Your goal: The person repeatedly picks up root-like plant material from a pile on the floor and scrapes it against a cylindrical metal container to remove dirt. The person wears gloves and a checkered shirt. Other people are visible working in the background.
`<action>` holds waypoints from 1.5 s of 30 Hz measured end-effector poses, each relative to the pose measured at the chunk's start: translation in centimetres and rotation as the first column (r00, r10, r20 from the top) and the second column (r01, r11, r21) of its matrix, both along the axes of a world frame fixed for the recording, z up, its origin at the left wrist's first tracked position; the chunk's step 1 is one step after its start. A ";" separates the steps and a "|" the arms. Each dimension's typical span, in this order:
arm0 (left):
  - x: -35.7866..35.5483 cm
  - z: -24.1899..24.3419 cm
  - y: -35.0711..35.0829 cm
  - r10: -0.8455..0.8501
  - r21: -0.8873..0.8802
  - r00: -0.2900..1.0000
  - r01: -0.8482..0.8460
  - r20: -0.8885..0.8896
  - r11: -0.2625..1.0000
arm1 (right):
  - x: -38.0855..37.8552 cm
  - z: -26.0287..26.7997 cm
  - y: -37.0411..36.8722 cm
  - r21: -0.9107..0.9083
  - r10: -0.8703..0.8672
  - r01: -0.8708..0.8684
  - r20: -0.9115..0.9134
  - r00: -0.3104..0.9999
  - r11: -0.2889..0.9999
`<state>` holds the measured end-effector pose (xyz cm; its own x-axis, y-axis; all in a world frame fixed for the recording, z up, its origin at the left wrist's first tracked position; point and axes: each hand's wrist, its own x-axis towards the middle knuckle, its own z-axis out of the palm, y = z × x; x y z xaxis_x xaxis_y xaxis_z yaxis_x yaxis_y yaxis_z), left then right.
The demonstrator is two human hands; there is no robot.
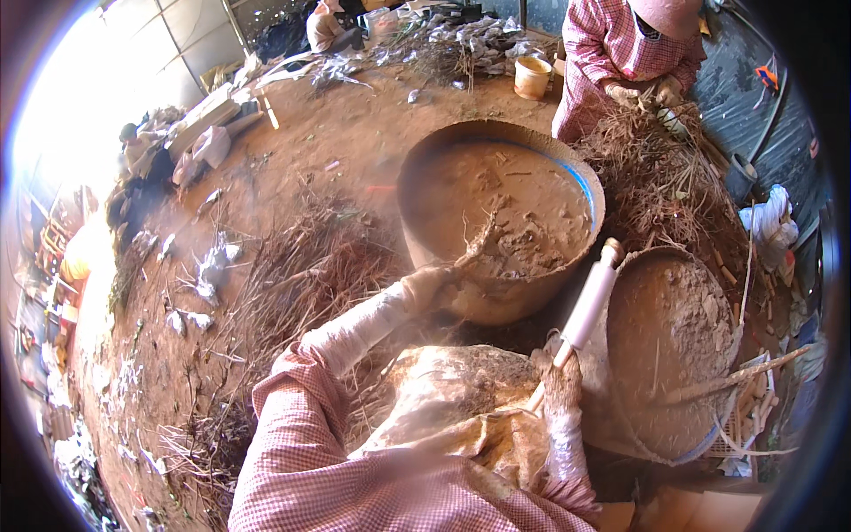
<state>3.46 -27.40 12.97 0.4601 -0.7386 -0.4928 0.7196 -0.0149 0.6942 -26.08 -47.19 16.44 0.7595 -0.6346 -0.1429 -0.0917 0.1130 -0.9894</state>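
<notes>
My left hand [432, 289], in a muddy glove with clear film wrapped around the forearm, is at the near rim of a large round tub [459, 299] of brown mud. It grips a mud-coated plant root [480, 241], whose thin branching end reaches over the mud. My right hand [560, 376], also gloved and muddy, is closed around a wooden stick [565, 354] that carries a pale cylindrical roll [589, 306]. The roll tilts up between the two tubs. A mud-stained sack-like cover [459, 379] lies over my lap.
A second tub [638, 372] holds mud, a drier lump and a leaning stick [738, 378]. Bare-root plants [312, 266] lie at left; another pile [658, 173] sits before a co-worker [618, 60] handling roots. A yellowish bucket [532, 78] stands behind. Someone else [329, 30] sits farther back.
</notes>
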 end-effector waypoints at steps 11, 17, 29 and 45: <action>-6.4 6.2 -0.6 0.351 -0.021 0.912 -0.363 -0.212 0.931 | 12.6 4.5 2.6 0.270 0.568 -0.555 0.032 0.822 0.787; -6.6 3.1 -2.7 0.440 -0.072 0.803 -0.506 -0.401 0.859 | 13.8 -0.5 0.8 0.334 0.576 -0.513 -0.122 0.808 0.791; -1.4 -5.2 -2.2 -0.025 -0.117 0.998 0.032 0.062 0.993 | 15.6 5.7 -4.7 -0.910 0.000 -0.390 -0.394 0.919 0.140; -1.6 3.4 5.7 -0.389 -0.772 0.895 0.083 -0.221 0.630 | 19.3 5.4 -9.9 -0.768 -0.087 -0.544 -0.601 0.795 0.337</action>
